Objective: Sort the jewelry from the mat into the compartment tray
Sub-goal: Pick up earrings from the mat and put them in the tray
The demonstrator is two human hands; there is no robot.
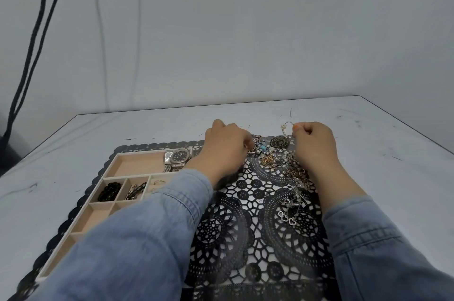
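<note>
Metal, mixed: tangled jewelry (pixel 277 163) at the mat's (pixel 245 227) one o'clock; tray (pixel 111 165) at nine. Light, snag-prone, probably fragile; lift by single links. Right hand (pixel 315 144) pinches a fine chain (pixel 285 129); left hand (pixel 224 147) curled into the heap, grip unclear.

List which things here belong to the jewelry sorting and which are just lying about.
Job: jewelry pile, lace mat, compartment tray with wristwatch, bead bracelet and rings, left hand at the pile, right hand pinching a silver chain.
Lying about: black cables, white table.
</note>
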